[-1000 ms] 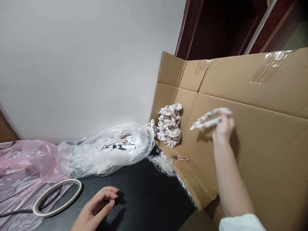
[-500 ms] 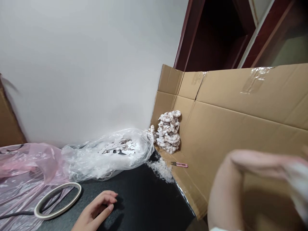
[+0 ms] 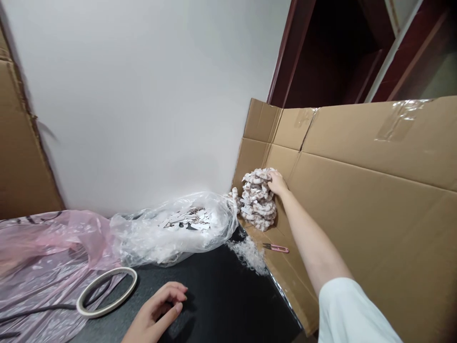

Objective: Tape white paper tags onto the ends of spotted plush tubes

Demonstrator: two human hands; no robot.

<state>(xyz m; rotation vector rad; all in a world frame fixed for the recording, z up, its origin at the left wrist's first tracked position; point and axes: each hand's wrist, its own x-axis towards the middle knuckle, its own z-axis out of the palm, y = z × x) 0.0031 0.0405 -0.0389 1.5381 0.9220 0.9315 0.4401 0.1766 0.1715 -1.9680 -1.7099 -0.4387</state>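
Note:
My right hand (image 3: 276, 183) reaches to the top of a stack of white and brown fluffy pieces (image 3: 259, 207) in the cardboard corner. Its fingers rest on the upper right of the stack, and their tips are hidden in the fluff. Low in the view, my left hand (image 3: 166, 305) hovers over or rests on the black surface (image 3: 217, 295), fingers loosely curled and apart, holding nothing. Pink-handled thread snips (image 3: 276, 247) lie on the cardboard below the stack, beside a tuft of white fluff (image 3: 248, 255).
A clear plastic bag (image 3: 143, 243) with white scraps lies along the wall, pink plastic (image 3: 74, 238) at its left. A roll of tape (image 3: 107, 292) sits near my left hand. Tall cardboard (image 3: 364, 200) stands at the right, another sheet (image 3: 21, 143) at the far left.
My right arm has swung in from the lower right, and its hand has come to the top of the stack. The view has shifted slightly left. My left hand keeps its pose.

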